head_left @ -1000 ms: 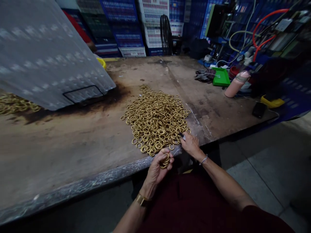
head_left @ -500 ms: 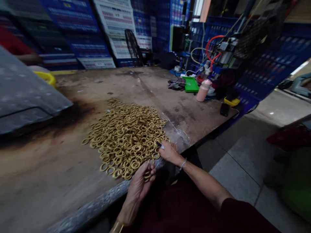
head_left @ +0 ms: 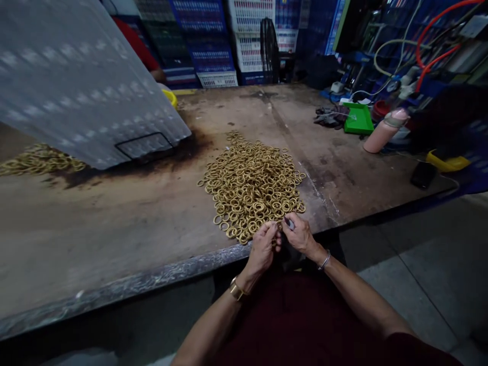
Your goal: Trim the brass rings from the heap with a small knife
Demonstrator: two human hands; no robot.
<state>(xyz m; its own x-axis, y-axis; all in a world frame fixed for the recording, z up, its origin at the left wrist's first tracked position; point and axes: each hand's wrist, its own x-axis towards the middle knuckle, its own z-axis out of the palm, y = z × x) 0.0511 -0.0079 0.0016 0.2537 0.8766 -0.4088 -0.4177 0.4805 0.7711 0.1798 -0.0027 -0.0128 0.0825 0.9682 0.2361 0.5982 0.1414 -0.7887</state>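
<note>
A heap of brass-coloured rings point(head_left: 255, 185) lies at the front of the table. Just at its near edge, my left hand point(head_left: 263, 246) is closed, and several of the rings show among its curled fingers. Close beside it on the right, my right hand point(head_left: 301, 236) grips a small tool point(head_left: 290, 223) with a dark tip and a pale body; its exact kind is unclear. The tool's tip is close to the left fingertips. Whether it touches a ring there is too small to tell.
A tilted grey translucent panel point(head_left: 91, 81) stands on the table point(head_left: 125, 223) at left, with more rings point(head_left: 41, 160) beyond it. A green tray point(head_left: 358, 118), pink bottle point(head_left: 386, 131), dark phone point(head_left: 423, 174) and hosed machine are at right. A red sleeve point(head_left: 137, 43) shows behind the panel.
The view has swung left, so the table and heap sit further right in the picture. My hands have come closer together, with the tool now near the left fingertips.
</note>
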